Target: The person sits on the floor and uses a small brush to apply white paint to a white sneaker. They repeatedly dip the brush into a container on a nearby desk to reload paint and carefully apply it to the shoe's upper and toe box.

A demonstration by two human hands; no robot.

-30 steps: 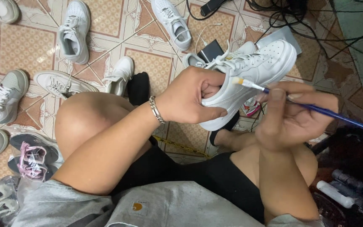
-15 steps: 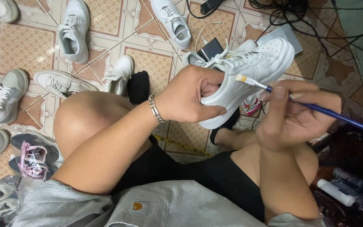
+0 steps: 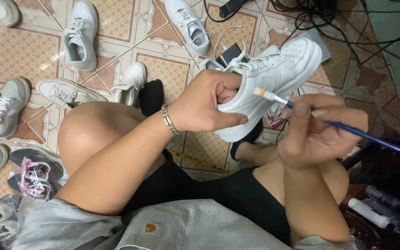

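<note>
White sneaker [image 3: 274,74] gripped by left hand [image 3: 209,104]; right hand [image 3: 315,132] holds blue paintbrush [image 3: 348,129].

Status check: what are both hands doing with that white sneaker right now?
Left hand grips white sneaker at heel. Right hand holds paintbrush, tip on sneaker's side. Nothing in the way.

Informal shoe-restoration workspace, probably in a home — patterned tiled floor [image 3: 163,32] strewn with loose sneakers [image 3: 79,34], black cables [image 3: 320,9] in one corner, small bottles [image 3: 369,213] at the dim edge — work done seated on the ground.
</note>
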